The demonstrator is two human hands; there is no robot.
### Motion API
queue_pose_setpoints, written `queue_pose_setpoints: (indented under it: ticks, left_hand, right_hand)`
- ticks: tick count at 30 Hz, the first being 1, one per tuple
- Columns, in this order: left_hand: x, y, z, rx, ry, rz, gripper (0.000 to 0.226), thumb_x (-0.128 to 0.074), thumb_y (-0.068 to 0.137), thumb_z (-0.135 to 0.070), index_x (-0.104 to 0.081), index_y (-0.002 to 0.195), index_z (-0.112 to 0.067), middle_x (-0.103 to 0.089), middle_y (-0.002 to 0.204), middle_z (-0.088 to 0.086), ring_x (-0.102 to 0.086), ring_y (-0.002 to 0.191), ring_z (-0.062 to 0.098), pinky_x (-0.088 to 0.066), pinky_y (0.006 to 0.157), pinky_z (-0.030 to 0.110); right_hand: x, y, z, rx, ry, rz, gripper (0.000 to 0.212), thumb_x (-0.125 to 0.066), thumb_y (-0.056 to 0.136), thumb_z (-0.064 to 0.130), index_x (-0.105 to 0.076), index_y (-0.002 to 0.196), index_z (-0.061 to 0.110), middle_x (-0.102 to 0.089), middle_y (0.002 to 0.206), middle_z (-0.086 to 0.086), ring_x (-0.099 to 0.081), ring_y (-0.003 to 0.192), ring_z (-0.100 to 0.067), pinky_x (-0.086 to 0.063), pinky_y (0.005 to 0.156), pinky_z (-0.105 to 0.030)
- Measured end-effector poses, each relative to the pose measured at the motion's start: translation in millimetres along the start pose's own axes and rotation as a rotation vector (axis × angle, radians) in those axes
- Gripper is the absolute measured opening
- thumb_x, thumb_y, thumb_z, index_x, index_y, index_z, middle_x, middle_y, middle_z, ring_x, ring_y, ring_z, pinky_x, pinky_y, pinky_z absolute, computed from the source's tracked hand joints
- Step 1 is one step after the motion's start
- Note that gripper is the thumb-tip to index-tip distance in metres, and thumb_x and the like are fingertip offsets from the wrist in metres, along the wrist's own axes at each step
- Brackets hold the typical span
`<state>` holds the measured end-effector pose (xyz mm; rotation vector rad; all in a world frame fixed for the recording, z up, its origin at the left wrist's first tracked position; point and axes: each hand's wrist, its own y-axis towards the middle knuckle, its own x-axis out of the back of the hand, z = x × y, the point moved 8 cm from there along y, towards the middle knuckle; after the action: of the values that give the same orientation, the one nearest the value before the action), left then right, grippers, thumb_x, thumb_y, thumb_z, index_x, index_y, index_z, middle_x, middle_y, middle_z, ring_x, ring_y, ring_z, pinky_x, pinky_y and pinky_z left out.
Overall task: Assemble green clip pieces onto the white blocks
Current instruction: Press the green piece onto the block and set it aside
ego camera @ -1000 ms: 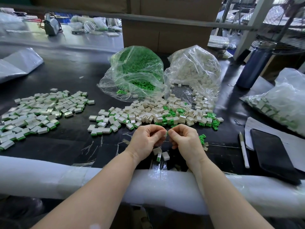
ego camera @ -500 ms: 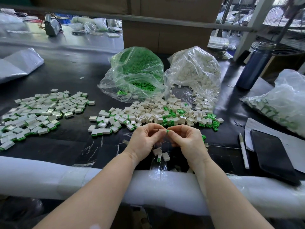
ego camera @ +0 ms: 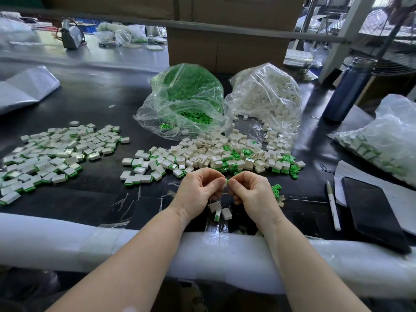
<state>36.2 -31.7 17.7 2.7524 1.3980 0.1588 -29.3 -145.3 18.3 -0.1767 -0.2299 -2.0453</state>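
Green clip pieces fill a clear bag (ego camera: pixel 186 95) at the back of a black table (ego camera: pixel 101 104), beside a second bag of white blocks (ego camera: pixel 265 95). In front of both bags, a loose pile of white blocks and green clips (ego camera: pixel 225 156) spreads across the middle. To the left lies a broad heap of finished blocks (ego camera: pixel 56 154), each with a green edge. Near the table's front edge, the left hand (ego camera: pixel 198 192) and right hand (ego camera: pixel 252 192) meet, fingers curled. Between their fingertips sits one small green clip (ego camera: pixel 227 182); the white block it joins is mostly hidden by the left fingers. The step in hand appears to be pressing the clip into a block. Next, a firm squeeze should seat it. Three small blocks (ego camera: pixel 219 210) lie on the table directly under the hands.
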Motion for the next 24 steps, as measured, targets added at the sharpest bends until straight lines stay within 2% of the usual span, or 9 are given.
queue_pose_setpoints:
  ticks: [4,6,11,15,19,24]
  left_hand:
    - [-1.0,0.1,1.4,0.010,0.046,0.007,0.009,-0.060,0.089,-0.007,-0.066,0.083,-0.011,-0.062,0.068,0.002,-0.057,0.061,0.011,-0.052,0.062,0.020]
    - [-1.6,0.3,1.9,0.007,0.081,0.012,0.009,-0.060,0.088,-0.006,-0.066,0.083,-0.010,-0.060,0.067,0.002,-0.055,0.062,0.011,-0.051,0.064,0.021]
    - [-3.3,-0.5,1.6,-0.004,0.155,0.047,0.006,-0.060,0.088,-0.005,-0.065,0.085,-0.005,-0.058,0.067,0.002,-0.053,0.061,0.011,-0.049,0.066,0.025]
    - [-4.2,-1.8,-0.8,-0.016,0.186,0.063,0.008,-0.060,0.088,-0.004,-0.065,0.082,-0.008,-0.057,0.067,-0.001,-0.051,0.059,0.006,-0.046,0.063,0.020]
    - [-4.8,-2.1,-3.0,-0.040,0.245,0.073,0.012,-0.061,0.087,-0.004,-0.065,0.079,-0.012,-0.056,0.070,-0.004,-0.050,0.055,-0.001,-0.043,0.061,0.014]
    - [-3.7,-1.4,-2.7,-0.023,0.187,0.032,0.009,-0.058,0.090,-0.007,-0.064,0.083,-0.009,-0.057,0.065,0.000,-0.051,0.057,0.006,-0.046,0.060,0.019]
  right_hand:
    - [-1.1,-0.5,0.7,0.000,-0.071,0.007,0.019,-0.062,0.088,0.011,-0.062,0.069,0.015,-0.057,0.060,-0.004,-0.049,0.054,-0.014,-0.045,0.055,-0.031]
    - [-1.5,-0.7,1.4,0.007,-0.122,0.012,0.021,-0.062,0.087,0.011,-0.060,0.067,0.016,-0.056,0.058,-0.003,-0.048,0.054,-0.014,-0.044,0.056,-0.032]
    - [-2.0,-1.2,1.4,0.000,-0.183,0.033,0.023,-0.064,0.086,0.010,-0.059,0.064,0.016,-0.052,0.054,0.004,-0.044,0.051,-0.009,-0.039,0.055,-0.026]
    - [-3.4,-1.2,1.6,-0.009,-0.173,0.061,0.024,-0.063,0.086,0.009,-0.059,0.064,0.016,-0.054,0.055,0.003,-0.043,0.048,-0.005,-0.036,0.051,-0.018]
    - [-4.6,-0.8,0.0,-0.015,-0.182,0.091,0.023,-0.063,0.086,0.009,-0.060,0.064,0.016,-0.054,0.054,0.004,-0.042,0.045,0.000,-0.035,0.050,-0.016]
    - [-1.5,-1.0,0.2,-0.010,-0.022,0.047,0.016,-0.064,0.086,0.009,-0.064,0.070,0.012,-0.058,0.056,0.000,-0.050,0.050,-0.006,-0.043,0.049,-0.016]
